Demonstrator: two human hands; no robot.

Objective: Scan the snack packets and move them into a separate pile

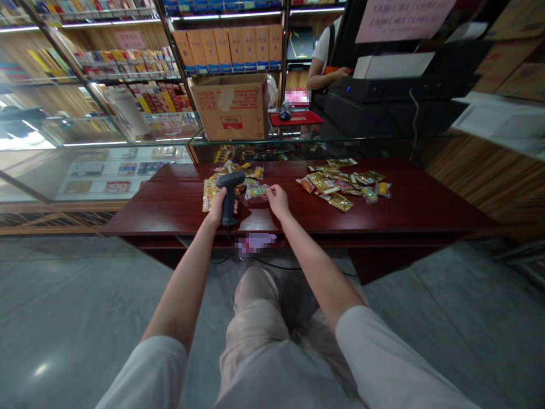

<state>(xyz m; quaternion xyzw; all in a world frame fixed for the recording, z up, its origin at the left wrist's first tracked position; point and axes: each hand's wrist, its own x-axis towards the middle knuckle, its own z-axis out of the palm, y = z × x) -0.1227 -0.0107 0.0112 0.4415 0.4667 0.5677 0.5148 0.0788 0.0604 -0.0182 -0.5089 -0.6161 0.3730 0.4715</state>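
Observation:
My left hand [218,208] is wrapped round the handle of a dark grey barcode scanner [230,193], whose head is at the top. With pinched fingers, my right hand [277,200] grips the right end of a small clear snack packet [255,192] with green and yellow in it. Partly hidden behind the scanner lies a pile of gold and clear snack packets [210,193]. Farther right, apart from my right hand, is a second pile of mostly gold packets [323,182], with a few orange and yellow ones among them.
Everything lies on a dark red wooden desk [170,207]. Behind it, a glass counter carries a cardboard box [234,111], a red mat [313,117] and black checkout equipment [383,105]. A person's arm [317,71] shows beyond. A cable [293,267] hangs below the desk.

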